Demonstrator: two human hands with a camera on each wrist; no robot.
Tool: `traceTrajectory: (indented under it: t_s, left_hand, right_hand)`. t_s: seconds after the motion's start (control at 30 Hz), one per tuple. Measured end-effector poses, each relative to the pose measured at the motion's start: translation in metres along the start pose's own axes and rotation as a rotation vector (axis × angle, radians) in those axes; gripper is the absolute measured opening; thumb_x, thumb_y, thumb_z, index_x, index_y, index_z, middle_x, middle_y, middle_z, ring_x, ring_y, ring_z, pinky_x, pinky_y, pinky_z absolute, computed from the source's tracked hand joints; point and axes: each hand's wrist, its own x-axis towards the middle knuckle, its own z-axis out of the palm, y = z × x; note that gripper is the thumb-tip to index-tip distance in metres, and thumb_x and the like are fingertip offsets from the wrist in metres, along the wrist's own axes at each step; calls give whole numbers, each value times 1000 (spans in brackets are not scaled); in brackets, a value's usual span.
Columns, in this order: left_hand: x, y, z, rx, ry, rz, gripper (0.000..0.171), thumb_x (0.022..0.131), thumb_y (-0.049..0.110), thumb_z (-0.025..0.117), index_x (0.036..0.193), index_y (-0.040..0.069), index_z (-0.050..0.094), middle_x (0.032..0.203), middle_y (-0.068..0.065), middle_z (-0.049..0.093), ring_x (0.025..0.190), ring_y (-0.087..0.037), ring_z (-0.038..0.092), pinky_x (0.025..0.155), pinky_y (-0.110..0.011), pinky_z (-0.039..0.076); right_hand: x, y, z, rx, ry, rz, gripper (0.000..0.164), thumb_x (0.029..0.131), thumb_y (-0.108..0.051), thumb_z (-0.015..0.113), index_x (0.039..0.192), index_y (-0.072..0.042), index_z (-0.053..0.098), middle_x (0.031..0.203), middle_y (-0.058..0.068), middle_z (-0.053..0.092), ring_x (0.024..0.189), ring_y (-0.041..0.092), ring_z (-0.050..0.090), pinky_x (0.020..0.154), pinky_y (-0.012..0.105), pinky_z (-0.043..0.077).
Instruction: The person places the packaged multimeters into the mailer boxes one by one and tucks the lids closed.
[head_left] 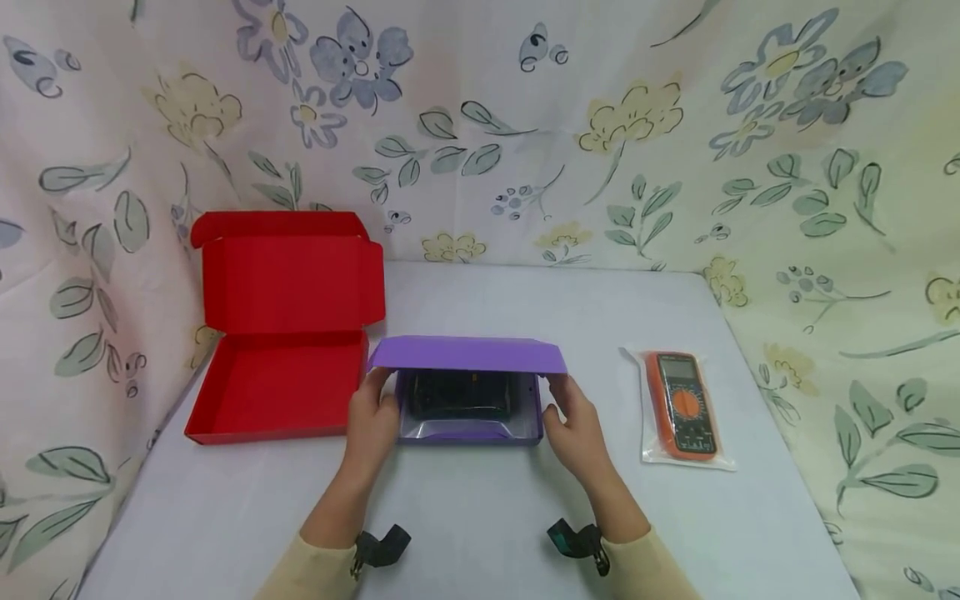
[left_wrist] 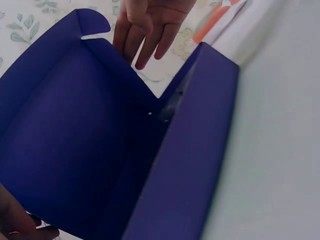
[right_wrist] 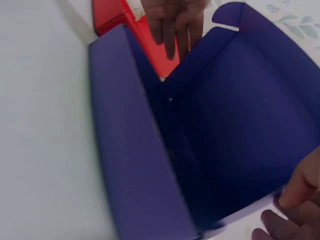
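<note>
A purple cardboard box (head_left: pixel 470 440) stands between the two hands, its lid (head_left: pixel 468 353) raised at a slant over the tray. Inside lies a black object (head_left: pixel 461 395) in clear plastic; its kind is hard to tell. My left hand (head_left: pixel 372 421) is at the lid's left side, with fingertips partly hidden by the lid's edge. On the opposite side, my right hand (head_left: pixel 577 425) is at the lid's right edge. The wrist views show the fingers of the left hand (right_wrist: pixel 175 20) and the right hand (left_wrist: pixel 150 30) fairly straight, beside the lid's side flaps (left_wrist: pixel 120 65).
To the left, a red cardboard box (head_left: pixel 281 392) stands with its lid up, close beside the purple box. An orange and black multimeter (head_left: pixel 686 406) in a clear plastic bag lies at the right. A flowered cloth (head_left: pixel 465 200) hangs behind the white table (head_left: pixel 480 517).
</note>
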Motion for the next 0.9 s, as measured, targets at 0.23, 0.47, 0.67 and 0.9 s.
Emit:
traceTrajectory:
  t_s: [0.23, 0.47, 0.67, 0.9]
  left_hand:
    - [-14, -12, 5, 7, 63, 45, 52, 92, -10, 44, 142, -6, 55, 143, -20, 58, 141, -32, 45, 116, -55, 32]
    - [-21, -28, 4, 8, 2, 19, 56, 96, -8, 49, 151, 3, 44, 151, -14, 49, 144, -30, 40, 118, -54, 30]
    - [-24, -43, -2, 12, -74, -18, 60, 99, -4, 52, 156, 8, 37, 158, -9, 40, 148, -29, 33, 118, -53, 30]
    - [-24, -56, -8, -29, -164, -43, 50, 107, 5, 40, 157, 5, 36, 157, -17, 41, 149, -35, 32, 119, -57, 25]
  right_hand:
    - [-15, 51, 5, -66, 21, -73, 67, 83, 25, 50, 146, 5, 50, 148, 21, 53, 136, 36, 50, 111, 40, 39]
    - [-27, 72, 5, -105, 10, -116, 65, 83, 21, 50, 146, 3, 51, 150, 17, 52, 141, 36, 44, 116, 20, 28]
    - [-32, 81, 4, -41, -17, -127, 63, 84, 24, 51, 140, -4, 59, 154, 24, 44, 146, 52, 28, 121, 28, 19]
    - [-35, 99, 1, 63, -109, -28, 53, 95, 14, 52, 146, -2, 55, 161, 24, 31, 151, 50, 11, 121, 60, 14]
